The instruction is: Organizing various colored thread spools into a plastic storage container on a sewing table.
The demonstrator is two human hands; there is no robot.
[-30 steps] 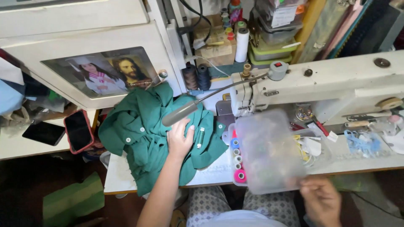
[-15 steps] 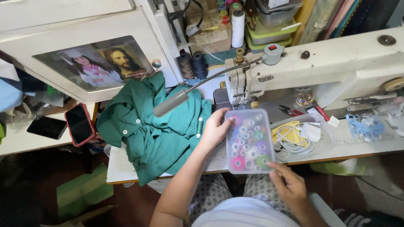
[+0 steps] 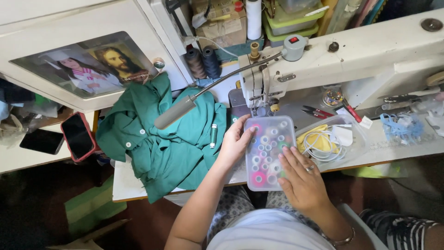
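A clear plastic box (image 3: pixel 267 135) full of coloured thread spools lies on the table in front of the sewing machine (image 3: pixel 370 55). My left hand (image 3: pixel 236 144) grips the box's left edge, fingers curled over the lid. My right hand (image 3: pixel 300 179), with a ring on it, lies flat on the lid's lower right corner. Left of the box is a crumpled green shirt (image 3: pixel 157 148) with a small green thread spool (image 3: pixel 213 134) resting on it.
A grey gooseneck lamp (image 3: pixel 175 112) reaches over the shirt. To the right of the box, a clear tub (image 3: pixel 330 141) holds cords. Red-handled scissors (image 3: pixel 319 111) lie by the machine. Two phones (image 3: pixel 77 136) (image 3: pixel 41 141) sit at the left. Dark thread cones (image 3: pixel 203 62) stand behind.
My left hand left the green shirt and took the box's left edge. My right hand came up from my lap onto the lid. The box now rests still on the table.
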